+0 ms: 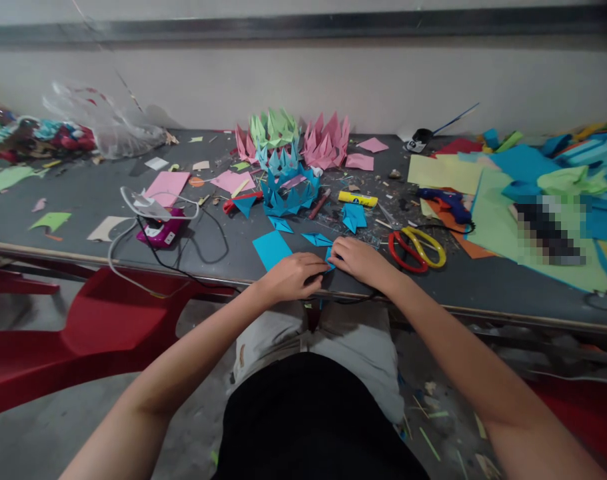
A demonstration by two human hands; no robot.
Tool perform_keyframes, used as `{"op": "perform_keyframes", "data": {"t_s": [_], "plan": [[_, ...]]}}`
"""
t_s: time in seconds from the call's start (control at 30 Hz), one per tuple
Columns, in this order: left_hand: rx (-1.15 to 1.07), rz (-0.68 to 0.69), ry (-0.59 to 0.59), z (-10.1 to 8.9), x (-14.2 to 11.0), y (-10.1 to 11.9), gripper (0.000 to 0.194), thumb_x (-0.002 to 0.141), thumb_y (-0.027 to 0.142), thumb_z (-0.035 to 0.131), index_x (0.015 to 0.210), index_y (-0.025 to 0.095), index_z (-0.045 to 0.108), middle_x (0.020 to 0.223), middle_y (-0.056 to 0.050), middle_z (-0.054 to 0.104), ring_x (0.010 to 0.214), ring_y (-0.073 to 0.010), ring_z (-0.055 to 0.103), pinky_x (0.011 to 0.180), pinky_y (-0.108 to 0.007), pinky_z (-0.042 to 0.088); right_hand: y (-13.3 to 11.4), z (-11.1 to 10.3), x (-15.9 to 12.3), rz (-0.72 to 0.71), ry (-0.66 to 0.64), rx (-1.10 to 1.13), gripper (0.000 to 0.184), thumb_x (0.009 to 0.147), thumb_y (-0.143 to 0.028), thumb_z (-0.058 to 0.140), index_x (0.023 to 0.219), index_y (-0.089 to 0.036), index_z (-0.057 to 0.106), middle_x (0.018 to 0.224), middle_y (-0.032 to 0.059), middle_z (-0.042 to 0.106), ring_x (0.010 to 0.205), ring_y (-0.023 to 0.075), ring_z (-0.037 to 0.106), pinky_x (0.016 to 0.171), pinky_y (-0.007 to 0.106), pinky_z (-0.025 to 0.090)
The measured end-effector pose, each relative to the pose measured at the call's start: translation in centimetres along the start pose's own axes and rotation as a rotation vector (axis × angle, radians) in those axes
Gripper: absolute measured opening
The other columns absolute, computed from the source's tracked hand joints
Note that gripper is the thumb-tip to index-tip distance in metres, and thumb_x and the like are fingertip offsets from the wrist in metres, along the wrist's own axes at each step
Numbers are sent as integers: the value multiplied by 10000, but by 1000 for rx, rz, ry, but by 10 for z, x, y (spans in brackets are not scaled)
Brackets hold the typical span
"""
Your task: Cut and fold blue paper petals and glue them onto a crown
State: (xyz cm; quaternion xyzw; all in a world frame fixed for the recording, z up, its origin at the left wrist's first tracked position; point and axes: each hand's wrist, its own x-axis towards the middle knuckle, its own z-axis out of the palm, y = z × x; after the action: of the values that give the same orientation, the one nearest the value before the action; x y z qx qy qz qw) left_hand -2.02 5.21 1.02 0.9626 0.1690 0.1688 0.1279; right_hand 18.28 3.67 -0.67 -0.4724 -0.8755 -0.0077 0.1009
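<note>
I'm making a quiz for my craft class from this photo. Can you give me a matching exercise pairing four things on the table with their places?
Things:
1. red-and-yellow-handled scissors
2. yellow glue stick
3. blue glue gun
4. flat blue paper square

Places:
A. on orange paper, far right
B. left of the left hand
C. right of the right hand
D. beside the blue folded paper crown

Pairs: 1-C, 2-D, 3-A, 4-B

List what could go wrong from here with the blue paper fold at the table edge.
1. Both hands, left hand and right hand, press the small blue paper piece right at the table edge; it could slip off onto the lap.
2. The loose blue square beside the left hand could get brushed off.
3. The open scissors lie close to the right wrist; a sideways move might catch them.
</note>
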Motion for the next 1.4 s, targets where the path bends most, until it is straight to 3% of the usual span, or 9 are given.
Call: {"op": "perform_keyframes", "data": {"t_s": [0.17,0.53,0.67,0.83,1.0,1.13,1.23,1.4], "plan": [[81,50,-74,-1,1,2,316,837,182,394,1009,113,650,948,-115,664,893,-195,614,808,-317,481,-1,0,1,18,-19,-12,197,894,-304,454,820,-160,566,834,67,579,776,194,529,667,293,385],[67,155,-30,1,-3,-4,292,790,196,415,920,126,667,1003,-111,685,1001,-216,607,851,-349,497,-4,-4,4,58,-84,-80,196,907,-274,428,843,-154,569,853,71,588,770,184,550,600,282,336],[27,83,-62,-3,-2,-3,258,783,218,420,853,135,654,1004,-113,675,971,-209,613,847,-321,488,-5,-3,3,55,-75,-82,187,905,-272,433,843,-154,564,860,72,586,788,190,551,614,286,344],[61,1,-106,-4,-5,5,366,833,283,423,1114,97,567,1033,-127,625,982,-226,579,859,-343,443,-4,-2,3,47,-60,-75,183,900,-278,445,842,-150,561,864,69,584,798,194,550,642,290,355],[86,-8,-135,0,-7,9,398,848,356,440,1113,93,578,1065,-130,600,1035,-239,547,880,-352,419,-5,-2,2,64,-64,-53,184,903,-272,435,840,-154,560,873,71,585,805,195,547,636,288,351],[73,-33,-90,4,-8,12,404,832,350,462,1114,86,576,1206,-145,557,1142,-255,496,905,-367,413,-7,-2,3,86,-62,-24,175,899,-249,436,840,-144,563,873,78,585,820,207,548,648,299,360],[50,-69,-52,7,-8,14,396,828,336,462,1131,102,566,1244,-128,551,1163,-241,495,928,-374,406,-6,-1,2,93,-12,51,176,893,-253,446,825,-145,569,853,76,582,804,206,544,663,303,376],[59,-116,-10,11,-6,18,356,826,315,462,1099,123,585,1191,-101,597,1114,-217,539,894,-345,424,-12,-4,-15,69,262,116,237,899,-285,430,830,-161,620,861,78,579,811,189,524,717,302,381]]}}
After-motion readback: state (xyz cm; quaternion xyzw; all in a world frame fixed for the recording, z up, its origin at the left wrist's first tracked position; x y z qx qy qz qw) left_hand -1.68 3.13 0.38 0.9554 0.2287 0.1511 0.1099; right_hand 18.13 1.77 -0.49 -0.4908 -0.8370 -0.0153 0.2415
